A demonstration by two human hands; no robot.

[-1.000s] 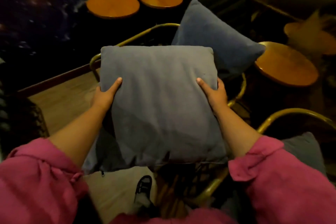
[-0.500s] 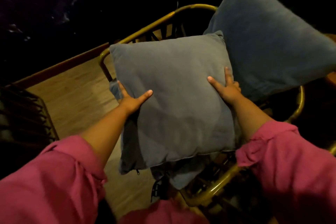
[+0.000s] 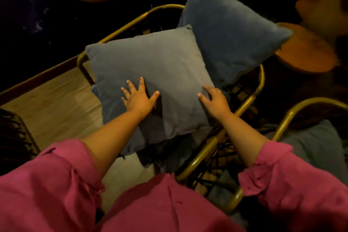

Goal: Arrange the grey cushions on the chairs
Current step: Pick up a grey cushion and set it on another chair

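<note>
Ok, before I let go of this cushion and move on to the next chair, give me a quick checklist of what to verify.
1. Front cushion lying on the chair: ok, it lies flat across the seat.
2. Left hand free to lift: ok, flat and open on top, no grip.
3. Right hand free to lift: ok, fingers rest open at the cushion's right edge.
4. Cushion inside the frame: not ok, its near left corner overhangs the seat toward the floor.
5. Back cushion propped upright: ok, it leans at the chair back.
6. Next chair has a cushion: ok, though how it sits there, cannot tell.
</note>
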